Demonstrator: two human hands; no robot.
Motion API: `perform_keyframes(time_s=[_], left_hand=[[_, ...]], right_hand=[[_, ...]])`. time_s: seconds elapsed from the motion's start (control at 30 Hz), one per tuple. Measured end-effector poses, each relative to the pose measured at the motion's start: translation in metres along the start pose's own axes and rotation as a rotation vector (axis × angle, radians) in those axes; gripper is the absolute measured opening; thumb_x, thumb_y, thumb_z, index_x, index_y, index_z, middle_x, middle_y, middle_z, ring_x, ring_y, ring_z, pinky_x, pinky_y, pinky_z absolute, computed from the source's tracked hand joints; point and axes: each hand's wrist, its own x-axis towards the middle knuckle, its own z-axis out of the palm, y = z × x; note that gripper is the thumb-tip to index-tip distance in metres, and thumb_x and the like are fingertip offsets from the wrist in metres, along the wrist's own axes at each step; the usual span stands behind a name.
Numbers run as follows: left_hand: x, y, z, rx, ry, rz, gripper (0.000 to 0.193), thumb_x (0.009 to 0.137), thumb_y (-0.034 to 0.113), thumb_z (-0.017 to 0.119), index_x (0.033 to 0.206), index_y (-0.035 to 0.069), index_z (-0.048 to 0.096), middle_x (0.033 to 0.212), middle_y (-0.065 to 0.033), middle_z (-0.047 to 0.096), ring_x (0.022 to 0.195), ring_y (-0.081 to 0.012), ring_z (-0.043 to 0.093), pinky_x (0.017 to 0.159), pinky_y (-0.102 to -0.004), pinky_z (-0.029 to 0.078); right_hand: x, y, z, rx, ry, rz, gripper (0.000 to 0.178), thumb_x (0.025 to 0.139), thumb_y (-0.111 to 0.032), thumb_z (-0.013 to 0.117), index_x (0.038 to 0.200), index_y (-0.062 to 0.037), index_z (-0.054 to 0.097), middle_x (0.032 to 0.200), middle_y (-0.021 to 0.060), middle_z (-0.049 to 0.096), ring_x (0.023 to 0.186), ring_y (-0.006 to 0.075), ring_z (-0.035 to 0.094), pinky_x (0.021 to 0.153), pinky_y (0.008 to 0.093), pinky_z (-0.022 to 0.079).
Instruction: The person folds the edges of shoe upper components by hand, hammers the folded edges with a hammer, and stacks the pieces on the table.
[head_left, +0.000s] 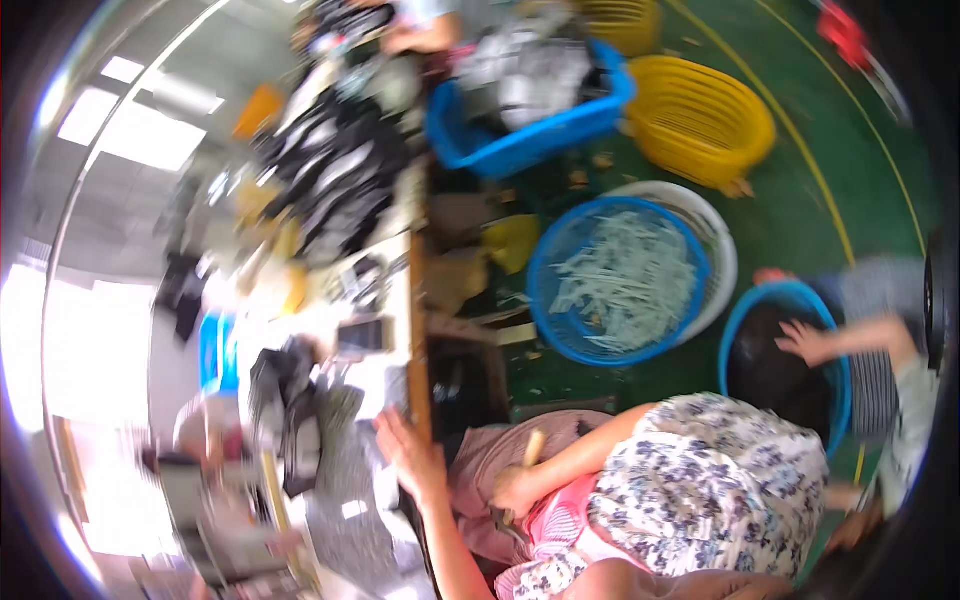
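My left hand lies near the table's edge with its fingers stretched out and holding nothing. Beside it is the work table, with its grey, shiny top. My right hand is closed around a pale wooden handle that sticks up above the fist. The other end of that tool is blurred, so its kind does not show. Under the right hand is dusky pink cloth over my lap. My right arm comes out of a white floral garment.
Dark and grey pieces are heaped along the table. A blue mesh basket of pale strips, a blue tub and a yellow basket stand on the green floor. At right, another person's hand is over a blue-rimmed basket.
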Motion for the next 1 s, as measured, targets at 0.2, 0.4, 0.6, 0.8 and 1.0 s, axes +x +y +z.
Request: perform_keyframes(time_s=[0.2, 0.4, 0.6, 0.8, 1.0], left_hand=[[0.004, -0.013, 0.018, 0.012, 0.145, 0.102, 0.087, 0.084, 0.008, 0.068, 0.161, 0.005, 0.028, 0.164, -0.0212, 0.033, 0.153, -0.0356, 0.031, 0.126, -0.0451, 0.026], [-0.029, -0.014, 0.021, 0.002, 0.299, 0.032, 0.074, 0.089, 0.008, 0.058, 0.158, 0.003, 0.033, 0.163, -0.0207, 0.036, 0.153, -0.0334, 0.034, 0.125, -0.044, 0.028], [-0.035, -0.005, 0.022, -0.249, 0.642, 0.187, 0.081, 0.082, 0.011, 0.067, 0.157, 0.016, 0.038, 0.159, -0.0239, 0.037, 0.149, -0.04, 0.037, 0.125, -0.0508, 0.029], [-0.162, 0.016, -0.017, -0.617, 0.797, -0.248, 0.088, 0.083, 0.018, 0.076, 0.158, 0.004, 0.032, 0.165, -0.0229, 0.027, 0.156, -0.0388, 0.023, 0.127, -0.053, 0.019], [-0.454, 0.043, -0.047, 0.247, 0.829, -1.667, 0.081, 0.091, 0.031, 0.073, 0.154, -0.004, 0.036, 0.162, -0.0332, 0.026, 0.151, -0.0548, 0.02, 0.122, -0.0641, 0.016]], right_hand=[[-0.006, -0.013, -0.035, -0.005, -0.357, 0.096, 0.049, 0.088, -0.051, 0.062, 0.093, -0.0042, 0.077, 0.093, 0.02, 0.076, 0.089, 0.0366, 0.074, 0.083, 0.0503, 0.058], [-0.014, -0.021, -0.028, -0.137, -0.443, -0.014, 0.061, 0.091, -0.06, 0.059, 0.094, -0.0013, 0.076, 0.089, 0.023, 0.075, 0.084, 0.0398, 0.074, 0.082, 0.0518, 0.058], [-0.021, -0.023, -0.037, -0.166, -0.482, -0.026, 0.048, 0.093, -0.05, 0.062, 0.098, -0.0046, 0.074, 0.084, 0.0245, 0.072, 0.077, 0.0472, 0.069, 0.075, 0.057, 0.055], [-0.018, -0.011, -0.044, -0.088, -0.459, -0.249, 0.044, 0.101, -0.043, 0.056, 0.112, -0.0029, 0.071, 0.085, 0.0314, 0.069, 0.079, 0.053, 0.066, 0.071, 0.0613, 0.051], [-0.001, -0.022, -0.048, -0.172, -0.711, -0.271, 0.046, 0.105, -0.039, 0.05, 0.133, -0.0035, 0.059, 0.085, 0.0332, 0.067, 0.078, 0.0534, 0.065, 0.065, 0.0607, 0.048]])
